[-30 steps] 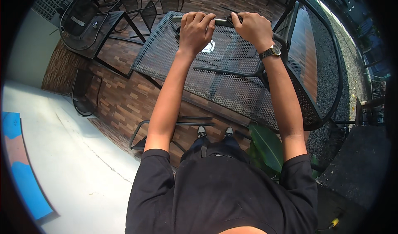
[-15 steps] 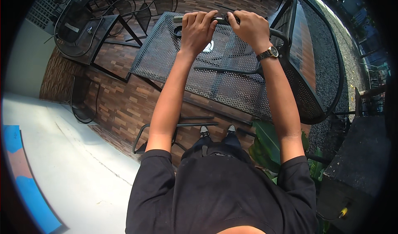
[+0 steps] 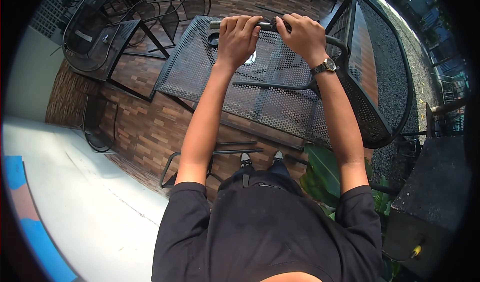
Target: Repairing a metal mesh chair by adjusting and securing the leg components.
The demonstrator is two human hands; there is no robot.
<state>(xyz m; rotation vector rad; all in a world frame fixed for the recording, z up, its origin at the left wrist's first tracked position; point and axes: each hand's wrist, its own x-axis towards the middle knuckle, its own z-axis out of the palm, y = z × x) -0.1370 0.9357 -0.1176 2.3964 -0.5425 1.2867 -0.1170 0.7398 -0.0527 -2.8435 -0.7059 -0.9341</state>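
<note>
My left hand [image 3: 238,41] is closed over a light metal tube [image 3: 215,25] above the perforated metal table [image 3: 180,59]. My right hand [image 3: 303,38], with a watch at the wrist, is closed on the same tube, its thumb by a small dark piece [image 3: 274,24] that is too hidden to name. The tube appears part of a dark metal chair [image 3: 365,117] with a mesh panel, lying tipped on the table. A black round object [image 3: 213,39] and a white item [image 3: 251,58], partly covered by my left hand, show at the table.
Metal chairs [image 3: 100,129] and another dark table [image 3: 127,39] stand to the left. A low white wall [image 3: 95,197] runs along the lower left. A leafy plant [image 3: 322,174] is by my right leg. Gravel [image 3: 420,77] and a dark ledge [image 3: 425,187] lie to the right.
Both hands stay on the tube and have shifted only slightly. More of the black round object shows beside my left hand than a second ago, and the view has tilted a little.
</note>
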